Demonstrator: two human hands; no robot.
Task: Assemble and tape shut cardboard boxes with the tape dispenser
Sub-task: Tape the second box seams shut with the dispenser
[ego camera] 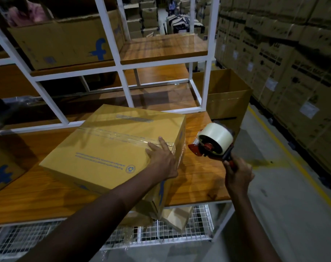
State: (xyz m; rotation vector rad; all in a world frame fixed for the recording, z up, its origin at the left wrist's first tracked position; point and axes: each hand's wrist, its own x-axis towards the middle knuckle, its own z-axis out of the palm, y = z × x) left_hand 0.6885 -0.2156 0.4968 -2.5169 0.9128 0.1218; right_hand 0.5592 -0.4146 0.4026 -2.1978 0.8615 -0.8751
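A closed cardboard box (107,148) lies on the wooden table (200,178), with clear tape running along its top seam to the right edge. My left hand (161,159) rests flat on the box's right end, fingers straight over the tape end. My right hand (236,176) grips the handle of a red tape dispenser (213,143) with a large roll of clear tape, held just right of the box, above the table's right part and apart from the box.
A white metal shelf frame (121,67) with wooden shelves stands behind the table, holding an open box (66,42). Another open carton (227,99) stands at the table's right end. Stacked cartons (293,53) line the right wall. A box (1,167) sits at the left edge.
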